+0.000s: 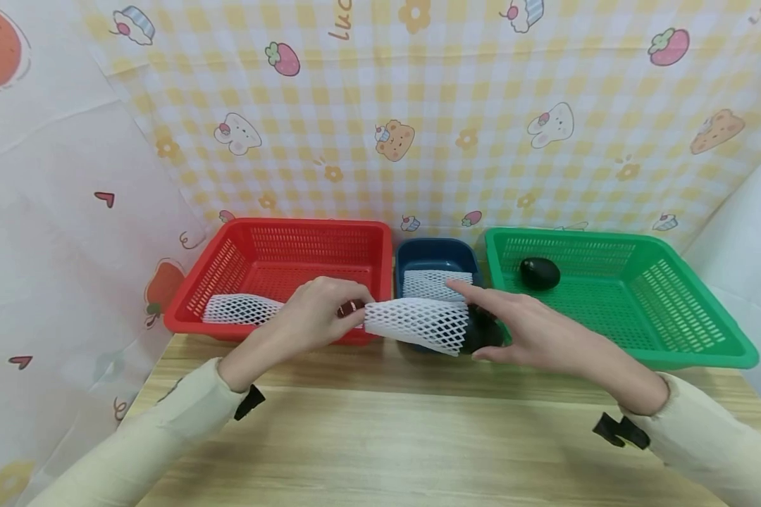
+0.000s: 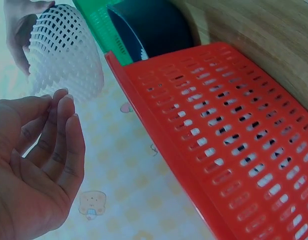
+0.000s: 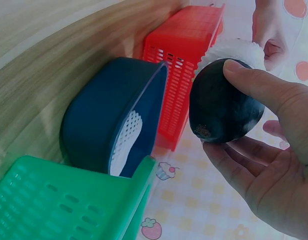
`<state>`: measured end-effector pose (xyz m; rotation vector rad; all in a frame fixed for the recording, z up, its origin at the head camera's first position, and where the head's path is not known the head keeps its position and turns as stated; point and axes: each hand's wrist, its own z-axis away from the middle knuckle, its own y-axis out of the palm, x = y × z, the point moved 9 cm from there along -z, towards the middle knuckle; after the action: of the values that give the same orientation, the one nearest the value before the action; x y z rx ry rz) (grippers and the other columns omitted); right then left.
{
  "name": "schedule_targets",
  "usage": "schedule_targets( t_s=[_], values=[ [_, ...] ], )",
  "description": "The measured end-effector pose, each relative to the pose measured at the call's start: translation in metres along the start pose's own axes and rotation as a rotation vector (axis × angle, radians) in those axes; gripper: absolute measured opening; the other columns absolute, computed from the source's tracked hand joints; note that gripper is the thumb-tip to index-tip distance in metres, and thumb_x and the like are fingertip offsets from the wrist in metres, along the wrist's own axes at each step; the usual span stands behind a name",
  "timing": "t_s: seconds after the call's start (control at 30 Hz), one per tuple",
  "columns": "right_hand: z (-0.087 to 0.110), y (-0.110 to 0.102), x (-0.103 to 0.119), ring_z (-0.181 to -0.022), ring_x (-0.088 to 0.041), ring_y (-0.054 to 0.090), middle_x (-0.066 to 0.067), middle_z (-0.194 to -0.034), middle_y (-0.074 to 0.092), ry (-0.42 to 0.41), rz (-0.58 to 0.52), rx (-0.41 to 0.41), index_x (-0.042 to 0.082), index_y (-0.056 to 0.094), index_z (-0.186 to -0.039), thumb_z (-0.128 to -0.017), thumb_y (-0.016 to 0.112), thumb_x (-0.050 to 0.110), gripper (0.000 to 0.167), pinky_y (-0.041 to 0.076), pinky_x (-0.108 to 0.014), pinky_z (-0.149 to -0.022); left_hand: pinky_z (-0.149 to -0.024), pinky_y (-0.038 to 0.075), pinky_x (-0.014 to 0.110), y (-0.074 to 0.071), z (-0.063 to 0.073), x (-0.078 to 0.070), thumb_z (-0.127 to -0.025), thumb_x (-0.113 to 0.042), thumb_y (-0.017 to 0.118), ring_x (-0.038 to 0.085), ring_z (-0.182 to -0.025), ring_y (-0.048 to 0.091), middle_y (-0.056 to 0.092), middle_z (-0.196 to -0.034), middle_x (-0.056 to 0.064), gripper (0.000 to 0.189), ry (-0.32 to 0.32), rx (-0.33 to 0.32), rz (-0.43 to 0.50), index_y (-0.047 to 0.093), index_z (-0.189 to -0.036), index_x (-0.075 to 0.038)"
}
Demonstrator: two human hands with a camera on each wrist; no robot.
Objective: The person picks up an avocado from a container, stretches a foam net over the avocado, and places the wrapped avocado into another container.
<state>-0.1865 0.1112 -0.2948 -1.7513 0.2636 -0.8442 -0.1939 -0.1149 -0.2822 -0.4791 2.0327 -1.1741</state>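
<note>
My left hand (image 1: 322,306) pinches the narrow end of a white foam net sleeve (image 1: 412,320) between thumb and fingertips. The sleeve stretches sideways above the front of a navy bin. At its wide end sits a dark, glossy oval fruit (image 3: 221,107), like an avocado, partly inside the net. Thumb and fingers of my right hand (image 1: 545,327) grip this fruit from the right; the right wrist view shows its bare end. In the left wrist view, the left hand (image 2: 39,160) has its fingertips together at the net's end.
The red basket (image 1: 317,224) at left holds a white net sleeve (image 1: 237,310). Between the baskets stands the navy bin (image 1: 436,248), with white foam nets (image 1: 431,283) inside. The green basket (image 1: 609,239) at right contains another dark oval fruit (image 1: 540,273). A patterned cloth hangs behind.
</note>
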Motion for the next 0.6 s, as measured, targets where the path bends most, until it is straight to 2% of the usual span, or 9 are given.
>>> schedule_targets(
  t_s=[0.13,0.23,0.33,0.43,0.5,0.6],
  values=[
    [-0.002,0.001,0.002,-0.098,-0.016,0.061,-0.007,-0.143,0.056,-0.014,0.012,-0.002,0.023,0.043,-0.156,-0.080,0.090,0.023,0.089,0.056,-0.037,-0.080,-0.064,0.054,0.023,0.002,-0.001,-0.001,-0.083,-0.013,0.086,0.013,-0.074,0.064,0.072,-0.090,-0.002,0.022,0.008,0.004,-0.008,0.076,-0.103,-0.012],
    [-0.003,0.000,0.003,-0.111,-0.017,0.061,-0.003,-0.135,0.060,-0.025,0.028,-0.009,0.020,0.052,-0.150,-0.081,0.090,0.025,0.079,0.057,-0.038,-0.083,-0.062,0.053,0.023,0.002,-0.001,0.000,-0.082,-0.015,0.086,0.011,-0.075,0.063,0.072,-0.092,-0.003,0.025,-0.005,0.009,-0.015,0.076,-0.105,-0.014],
    [-0.003,0.000,0.002,-0.112,-0.017,0.060,-0.002,-0.135,0.060,-0.022,0.030,-0.008,0.018,0.054,-0.148,-0.081,0.089,0.027,0.076,0.056,-0.037,-0.082,-0.059,0.052,0.022,0.001,0.001,0.000,-0.079,-0.017,0.087,0.009,-0.076,0.059,0.068,-0.096,-0.006,0.036,-0.018,0.012,-0.042,0.074,-0.112,-0.016],
    [-0.002,0.001,0.001,-0.112,-0.016,0.060,-0.003,-0.136,0.060,-0.018,0.028,-0.005,0.018,0.054,-0.148,-0.082,0.088,0.028,0.076,0.056,-0.037,-0.082,-0.059,0.052,0.023,-0.001,0.001,-0.004,-0.072,-0.017,0.087,0.009,-0.085,0.055,0.059,-0.105,-0.005,0.056,-0.015,0.001,-0.086,0.069,-0.125,-0.017],
    [-0.003,0.001,0.000,-0.112,-0.016,0.060,-0.003,-0.135,0.060,-0.018,0.018,-0.004,0.019,0.054,-0.149,-0.082,0.088,0.027,0.076,0.056,-0.037,-0.081,-0.067,0.054,0.026,-0.001,-0.001,-0.012,-0.069,-0.019,0.087,0.012,-0.095,0.053,0.055,-0.113,-0.001,0.069,0.011,-0.009,-0.124,0.064,-0.133,-0.017],
    [-0.004,0.001,-0.002,-0.112,-0.016,0.060,-0.003,-0.134,0.061,-0.029,-0.003,-0.004,0.018,0.054,-0.149,-0.082,0.088,0.026,0.075,0.056,-0.038,-0.082,-0.087,0.053,0.038,0.006,-0.005,-0.029,-0.071,-0.029,0.088,0.020,-0.113,0.050,0.052,-0.131,0.005,0.079,0.089,-0.011,-0.185,0.057,-0.141,-0.014]
  ],
)
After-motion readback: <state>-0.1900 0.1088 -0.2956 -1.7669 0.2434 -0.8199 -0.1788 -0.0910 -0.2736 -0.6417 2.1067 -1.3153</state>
